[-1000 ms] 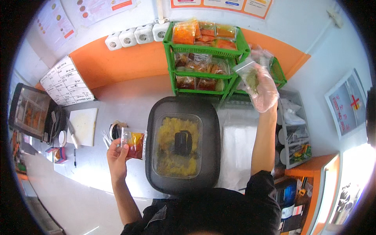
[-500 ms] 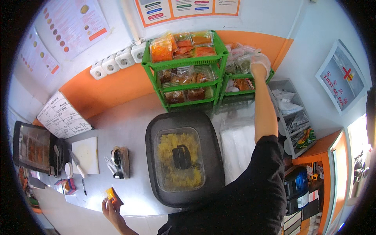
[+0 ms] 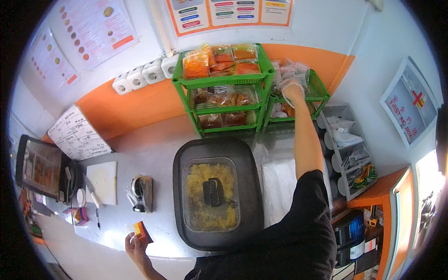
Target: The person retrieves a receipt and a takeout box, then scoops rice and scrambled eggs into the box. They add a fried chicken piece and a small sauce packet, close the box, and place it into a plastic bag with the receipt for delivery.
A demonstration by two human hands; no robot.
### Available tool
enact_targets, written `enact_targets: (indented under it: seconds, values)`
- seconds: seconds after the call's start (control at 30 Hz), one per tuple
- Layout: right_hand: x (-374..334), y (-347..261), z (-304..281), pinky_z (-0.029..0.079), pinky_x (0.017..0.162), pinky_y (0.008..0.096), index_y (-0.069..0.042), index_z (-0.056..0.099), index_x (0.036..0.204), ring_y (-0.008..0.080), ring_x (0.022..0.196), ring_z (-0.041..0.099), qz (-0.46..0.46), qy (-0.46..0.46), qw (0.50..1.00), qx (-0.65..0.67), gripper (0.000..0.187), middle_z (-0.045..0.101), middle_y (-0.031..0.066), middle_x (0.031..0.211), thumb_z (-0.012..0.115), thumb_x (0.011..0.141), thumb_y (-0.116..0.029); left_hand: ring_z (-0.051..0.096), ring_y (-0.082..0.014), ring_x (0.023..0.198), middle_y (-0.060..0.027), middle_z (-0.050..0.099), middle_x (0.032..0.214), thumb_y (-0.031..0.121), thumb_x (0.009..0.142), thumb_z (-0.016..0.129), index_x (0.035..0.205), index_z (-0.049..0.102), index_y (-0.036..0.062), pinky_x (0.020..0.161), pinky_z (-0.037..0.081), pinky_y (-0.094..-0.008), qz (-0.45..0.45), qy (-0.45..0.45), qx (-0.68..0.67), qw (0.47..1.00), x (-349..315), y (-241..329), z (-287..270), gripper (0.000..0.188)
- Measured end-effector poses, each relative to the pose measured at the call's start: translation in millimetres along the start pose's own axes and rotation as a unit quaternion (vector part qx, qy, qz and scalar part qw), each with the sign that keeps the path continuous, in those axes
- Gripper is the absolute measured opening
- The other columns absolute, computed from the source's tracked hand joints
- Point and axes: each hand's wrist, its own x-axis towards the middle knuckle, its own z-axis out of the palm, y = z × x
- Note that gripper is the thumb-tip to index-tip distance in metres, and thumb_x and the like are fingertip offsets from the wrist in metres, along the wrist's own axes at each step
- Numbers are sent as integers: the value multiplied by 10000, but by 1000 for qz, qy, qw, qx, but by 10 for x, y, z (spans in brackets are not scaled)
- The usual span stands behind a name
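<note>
At the table's near edge, my left hand (image 3: 135, 248) pinches a small orange and dark brown packet (image 3: 143, 232) by its left side. My right arm stretches far forward, and my right hand (image 3: 292, 92), in a clear plastic glove, is at the small green rack (image 3: 318, 88). It reaches in at the front of the top tier, beside several clear plastic bags (image 3: 293, 68). Its fingers are hidden, so whether they grip anything does not show. Reddish-brown packed food lies in the tier below, partly behind my hand.
A taller green rack (image 3: 224, 82) with bagged food stands left of it. Before me sits a black container with a clear-windowed lid (image 3: 212, 196). A white cutting board (image 3: 103, 182) and knife (image 3: 92, 193) lie left. Grey bins (image 3: 345, 140) stand right, beside clear plastic sheets (image 3: 280, 182).
My right hand has moved left and a little nearer along the small rack, from its right side to its front. My left hand still holds the packet. The view has shifted slightly.
</note>
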Motion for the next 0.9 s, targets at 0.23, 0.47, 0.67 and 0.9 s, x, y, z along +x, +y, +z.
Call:
enact_targets:
  seconds: [0.23, 0.47, 0.67, 0.9]
  values:
    - [-182, 171, -379, 549, 779, 303, 56, 505, 1230, 216, 935, 606, 178, 3, 750, 637, 450, 600, 131, 1049, 647, 804, 20, 627, -142, 842, -93, 646, 957, 164, 933, 596, 1153, 523, 22, 674, 528, -254, 11, -22, -48, 999, 81, -163, -283, 272]
    - [-799, -397, -994, 541, 842, 336, 75, 487, 1248, 218, 981, 593, 81, 85, 690, 714, 452, 581, 138, 1133, 641, 825, 34, 632, -150, 863, -90, 641, 993, 193, 929, 607, 1132, 540, 15, 705, 547, -280, 11, -14, -105, 994, 259, -297, -603, 278]
    - [-2867, -2701, -1157, 488, 685, 286, 9, 629, 953, 141, 786, 598, -43, -91, 805, 585, 259, 640, 57, 875, 723, 761, -139, 661, -162, 761, -92, 666, 885, 213, 931, 598, 1055, 625, -26, 695, 559, -297, -7, -88, -95, 992, 281, -60, -874, 271]
    - [-4780, -4876, -304, 519, 723, 332, -46, 696, 977, 212, 774, 658, -248, -419, 715, 501, 260, 682, 105, 885, 775, 754, -155, 647, -149, 774, -81, 677, 859, 247, 953, 567, 1041, 661, -24, 722, 538, -298, -32, -174, -115, 978, 336, 23, -1563, 300]
